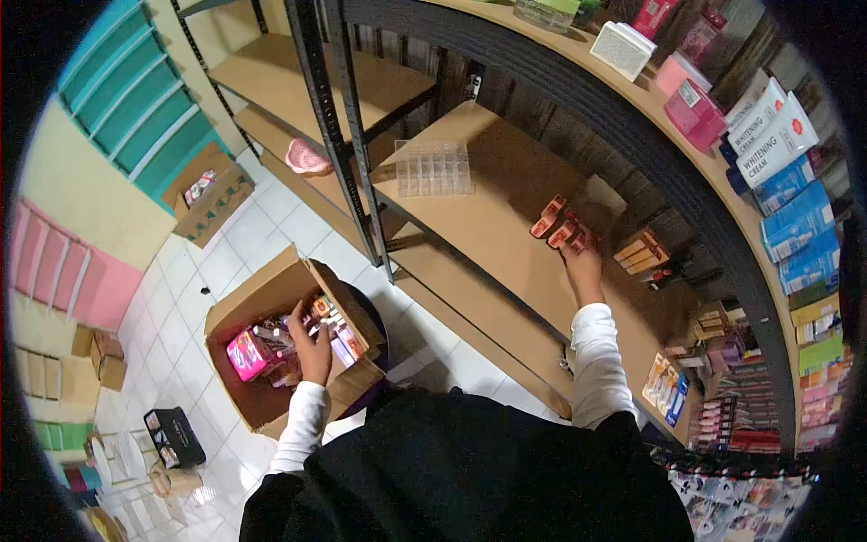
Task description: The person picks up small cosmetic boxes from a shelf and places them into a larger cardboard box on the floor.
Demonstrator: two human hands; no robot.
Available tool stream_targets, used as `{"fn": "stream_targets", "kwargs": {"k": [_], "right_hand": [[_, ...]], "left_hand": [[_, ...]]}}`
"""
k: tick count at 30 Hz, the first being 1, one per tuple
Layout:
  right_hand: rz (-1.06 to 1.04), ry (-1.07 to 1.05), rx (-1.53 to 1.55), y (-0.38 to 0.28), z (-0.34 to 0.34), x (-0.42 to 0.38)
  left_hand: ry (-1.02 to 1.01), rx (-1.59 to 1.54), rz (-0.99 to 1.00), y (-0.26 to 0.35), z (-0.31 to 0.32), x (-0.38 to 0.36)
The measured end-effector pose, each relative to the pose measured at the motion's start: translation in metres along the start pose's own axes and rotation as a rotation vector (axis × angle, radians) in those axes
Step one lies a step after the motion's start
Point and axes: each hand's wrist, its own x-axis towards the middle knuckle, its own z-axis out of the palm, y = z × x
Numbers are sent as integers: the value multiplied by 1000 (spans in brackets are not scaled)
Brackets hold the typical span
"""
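Observation:
My right hand (585, 267) is over the middle shelf, its fingers closed on a small group of reddish-orange packs (560, 226). Their exact kind is too small to make out. My left hand (312, 348) reaches down into an open cardboard box (237, 312), fingers stretched and apart above the goods inside. In that box lie a bright pink pack (247, 355), several small white-and-purple cartons (347, 345) and other small packages, partly hidden by my hand. A clear plastic organizer (433, 170) with many compartments stands on the shelf, left of my right hand.
Orange-tan packs (641, 252) stand at the back of the shelf (488, 217). Whitening cream tubes (772, 135) and blue packs (799, 226) line the upper shelf. A black metal post (348, 117) rises between shelf units. A pink item (308, 157) and another cardboard box (212, 203) are farther left.

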Motion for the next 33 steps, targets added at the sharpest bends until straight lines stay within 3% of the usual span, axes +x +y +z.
{"fn": "stream_targets", "kwargs": {"k": [3,5,6,8,9,11,13,15,18,19,20,21,22,23,25,31,33], "right_hand": [[-175,21,-58,10,9,1],[-221,20,-31,24,15,10],[-243,17,-16,25,15,12],[-34,-120,283,28,10,14],[76,-199,431,27,9,13],[0,-216,-38,46,5,17],[-51,-102,194,-25,-12,-20],[-114,-202,259,-24,-12,-23],[17,-564,440,-115,-3,-79],[-22,-648,344,-120,11,-90],[-60,-726,245,-125,27,-100],[-17,-856,402,-139,42,-117],[-83,-943,439,-150,57,-129],[40,-1100,570,-189,60,-141],[-139,-1106,331,-194,89,-154],[-256,-1123,286,-222,157,-177],[-339,-1007,227,-232,169,-182]], "left_hand": [[-66,-156,-11,20,12,-9],[-84,18,86,35,14,-14],[-92,-39,69,30,18,-16],[-151,-113,11,22,22,-19],[-77,-11,109,6,30,-20],[-171,-175,-166,56,20,-23],[-236,-217,-129,43,31,-32],[-407,-302,-102,55,39,-38],[-612,-347,63,98,35,-37],[-643,-361,109,104,38,-38],[-682,-404,82,102,42,-39],[-720,-451,55,98,47,-40],[-625,-485,71,90,52,-44],[-680,-480,-22,85,48,-42],[-791,-466,-207,74,35,-34],[-649,-641,-338,5,7,-27],[-552,-711,-426,-22,-1,-23]]}}
